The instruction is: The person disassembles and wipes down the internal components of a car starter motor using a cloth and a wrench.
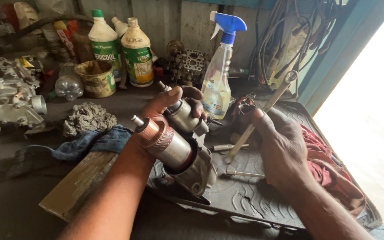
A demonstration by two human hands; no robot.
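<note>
Gripping a starter motor (187,151) at frame centre, left hand (170,104) wraps its upper cylinder, fingers curled over the top; armature with copper commutator end sticks out toward the upper left of the motor body. Motor housing rests low on a dark rubber mat (254,195), centre-bottom. Right hand (281,142), centre-right, is closed around a long metal wrench (258,118) that slants from mat up to upper right. Red rag (330,164) lies just right of that hand on the mat. Blue cloth (90,142) sits left of the motor, grey lump of waste (87,118) above it. Spray bottle (218,75) with blue nozzle stands behind the hands, top centre; two coolant bottles (121,49) upper left, yellow tub (96,78) beside them, carburettor parts (10,98) far left
</note>
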